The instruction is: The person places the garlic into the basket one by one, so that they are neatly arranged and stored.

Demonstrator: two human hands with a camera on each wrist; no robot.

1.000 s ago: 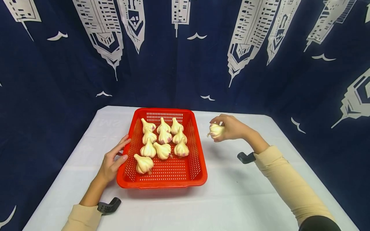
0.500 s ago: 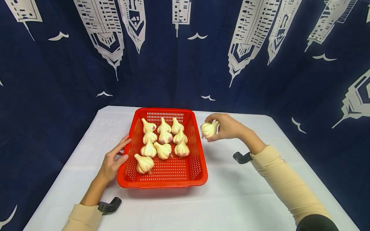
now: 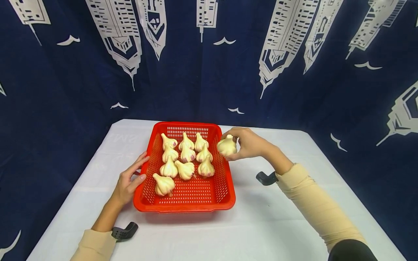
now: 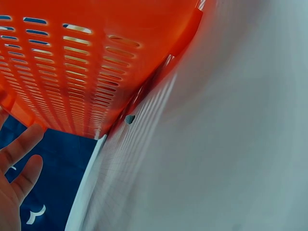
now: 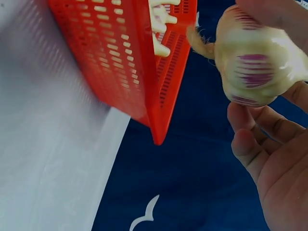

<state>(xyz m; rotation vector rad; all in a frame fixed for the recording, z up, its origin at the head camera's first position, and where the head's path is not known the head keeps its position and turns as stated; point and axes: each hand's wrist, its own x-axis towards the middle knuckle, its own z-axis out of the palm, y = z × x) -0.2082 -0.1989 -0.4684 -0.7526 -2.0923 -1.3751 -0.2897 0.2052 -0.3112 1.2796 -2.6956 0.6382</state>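
My right hand [image 3: 249, 144] pinches a garlic bulb [image 3: 226, 146] between thumb and fingers, held up at the right rim of a red perforated plastic basket [image 3: 192, 207]. In the right wrist view, this garlic bulb [image 5: 255, 62] shows purple streaks and a tuft of roots pointing to the basket. Several more garlic bulbs [image 3: 169, 168] lie inside in rough columns, mostly toward the back and middle. At the left rim, my left hand [image 3: 127, 183] touches the basket with extended fingers and thumb. The left wrist view catches its fingers [image 4: 21, 147] near the slotted outer wall [image 4: 77, 62].
A white cloth covers the table [image 3: 254, 232] under the basket. Behind it hangs a dark blue curtain [image 3: 183, 79] printed with white buildings and birds. Black wrist devices [image 3: 124, 232] sit on both arms. The front part of the basket floor shows bare mesh.
My right hand has moved left with the garlic bulb, from over the table to the basket's right rim, and the bulb's stem has turned upward. The left hand stays at the basket.
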